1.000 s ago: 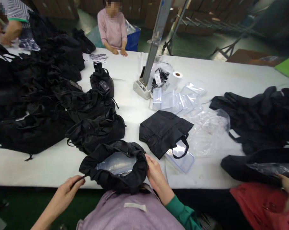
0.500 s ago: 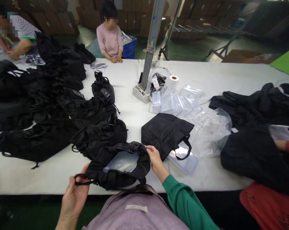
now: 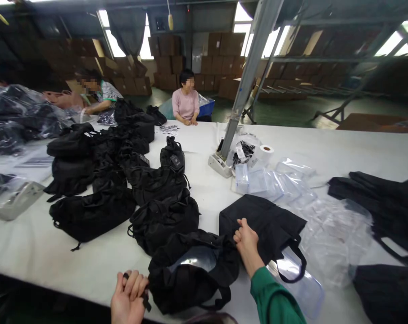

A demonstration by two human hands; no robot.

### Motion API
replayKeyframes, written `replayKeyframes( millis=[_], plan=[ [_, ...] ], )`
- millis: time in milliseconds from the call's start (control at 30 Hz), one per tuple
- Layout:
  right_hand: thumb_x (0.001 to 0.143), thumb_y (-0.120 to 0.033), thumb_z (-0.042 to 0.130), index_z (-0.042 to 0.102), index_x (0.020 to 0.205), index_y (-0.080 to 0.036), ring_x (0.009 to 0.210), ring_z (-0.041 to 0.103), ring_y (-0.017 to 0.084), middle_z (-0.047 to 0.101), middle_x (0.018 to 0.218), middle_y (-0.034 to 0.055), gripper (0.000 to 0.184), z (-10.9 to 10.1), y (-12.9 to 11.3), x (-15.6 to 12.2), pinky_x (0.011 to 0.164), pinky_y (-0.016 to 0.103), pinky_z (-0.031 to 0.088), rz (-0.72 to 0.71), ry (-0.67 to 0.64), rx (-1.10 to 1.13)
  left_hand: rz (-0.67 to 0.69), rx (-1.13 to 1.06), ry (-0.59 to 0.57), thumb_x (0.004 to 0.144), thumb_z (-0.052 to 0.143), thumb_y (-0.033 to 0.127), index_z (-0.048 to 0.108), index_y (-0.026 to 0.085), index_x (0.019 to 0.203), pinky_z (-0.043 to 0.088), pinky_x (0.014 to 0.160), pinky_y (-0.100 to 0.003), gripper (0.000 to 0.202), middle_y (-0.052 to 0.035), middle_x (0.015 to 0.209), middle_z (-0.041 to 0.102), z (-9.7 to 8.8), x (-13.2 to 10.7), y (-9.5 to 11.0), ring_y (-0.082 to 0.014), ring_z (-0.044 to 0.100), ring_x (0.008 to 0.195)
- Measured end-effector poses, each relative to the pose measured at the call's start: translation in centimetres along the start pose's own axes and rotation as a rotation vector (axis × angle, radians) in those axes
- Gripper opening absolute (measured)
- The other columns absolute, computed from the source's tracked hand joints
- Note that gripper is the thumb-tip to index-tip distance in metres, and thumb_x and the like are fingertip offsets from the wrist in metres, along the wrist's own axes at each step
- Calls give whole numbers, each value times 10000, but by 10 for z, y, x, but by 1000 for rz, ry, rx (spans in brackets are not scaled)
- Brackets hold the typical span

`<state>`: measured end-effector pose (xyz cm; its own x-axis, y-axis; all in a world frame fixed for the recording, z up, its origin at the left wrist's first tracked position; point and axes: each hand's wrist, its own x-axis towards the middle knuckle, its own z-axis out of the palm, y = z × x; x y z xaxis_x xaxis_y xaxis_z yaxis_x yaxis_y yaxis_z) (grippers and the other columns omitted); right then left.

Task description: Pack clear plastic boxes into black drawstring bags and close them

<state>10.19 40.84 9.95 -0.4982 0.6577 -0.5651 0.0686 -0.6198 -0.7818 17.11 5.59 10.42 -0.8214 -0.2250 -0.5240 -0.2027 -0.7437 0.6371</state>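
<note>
A black drawstring bag (image 3: 166, 274) stands at the near table edge, its mouth open around a clear plastic piece (image 3: 199, 258). To its left, my left hand (image 3: 129, 294) is closed, palm up, on the bag's black drawstring (image 3: 145, 300); a dark loop crosses a finger. My right hand (image 3: 247, 240) is closed in a fist at the bag's right rim; what is in its fingers is hidden. Just beyond that hand lies a flat black tote bag (image 3: 263, 220) with a loop handle. Under the handle shows a clear plastic tray (image 3: 307, 288).
Several filled black bags (image 3: 166, 218) crowd the left side. On the right are clear plastic boxes (image 3: 258, 180), plastic bags (image 3: 339, 238) and black fabric (image 3: 389, 202). A metal post (image 3: 239, 103) rises beside a label roll (image 3: 266, 149). A person (image 3: 185, 103) sits across the table.
The view has tilted up and swung left. My right hand has turned from pinching the bag's rim into a fist beside it. My left fingers have curled around the drawstring.
</note>
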Motion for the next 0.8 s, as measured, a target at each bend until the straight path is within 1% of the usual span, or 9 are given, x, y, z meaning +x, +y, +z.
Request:
replayKeyframes(
  millis=[133,267,333,400,533,600,667,733,800],
  plan=[
    [815,-405,644,539,770,-150,290,226,24,242,389,-145,279,0,-29,16,292,145,167,-139,105,7,-56,-11,114,876,592,300,390,206,625,261,347,-207,335,82,437,259,-15,-8,24,-79,237,338],
    [816,-376,656,531,767,-168,311,222,23,224,411,-145,247,4,-75,32,305,148,206,-222,39,-36,-23,-154,67,880,603,293,360,208,628,227,326,-218,361,97,413,253,-25,-22,76,-71,208,308],
    [821,-364,649,527,767,-176,314,218,24,220,418,-144,230,3,-87,38,308,147,217,-241,19,-71,20,-137,68,870,627,311,334,208,622,217,327,-219,397,101,414,248,-32,-20,94,-68,197,306],
    [821,-366,639,529,766,-175,312,227,28,228,417,-142,227,-4,-84,41,304,148,214,-244,35,-110,40,-85,128,869,626,323,321,205,620,215,331,-208,411,102,420,244,-41,-12,97,-65,197,311],
    [781,-433,653,511,726,-173,298,245,39,259,400,-138,301,-36,-42,37,287,154,192,-205,118,-202,-23,50,276,871,610,322,309,201,614,217,342,-176,414,101,431,238,-58,8,69,-63,224,322],
    [733,-451,685,531,707,-165,297,219,38,242,391,-141,326,-51,-24,35,287,156,166,-162,98,-251,-41,113,205,848,647,344,335,198,617,253,358,-173,414,103,432,256,-62,16,57,-62,241,331],
    [674,-461,728,590,706,-143,311,219,42,240,390,-134,348,-57,-20,31,300,165,175,-114,-3,-344,-72,231,70,812,690,407,374,196,621,351,405,-197,425,86,453,357,-62,23,56,-75,336,365],
    [640,-486,742,651,720,-131,341,290,71,302,397,-98,375,-53,-28,22,329,200,255,-138,-120,-536,-126,439,-44,771,710,492,429,189,628,470,517,-258,437,22,554,535,-59,32,66,-130,516,483],
    [620,-502,746,699,758,-143,438,444,137,465,471,-19,388,-42,-41,3,429,274,401,-275,-218,-784,-93,746,-105,747,695,564,535,174,691,533,690,-337,425,-62,737,659,-51,47,81,-226,644,711]
  ],
)
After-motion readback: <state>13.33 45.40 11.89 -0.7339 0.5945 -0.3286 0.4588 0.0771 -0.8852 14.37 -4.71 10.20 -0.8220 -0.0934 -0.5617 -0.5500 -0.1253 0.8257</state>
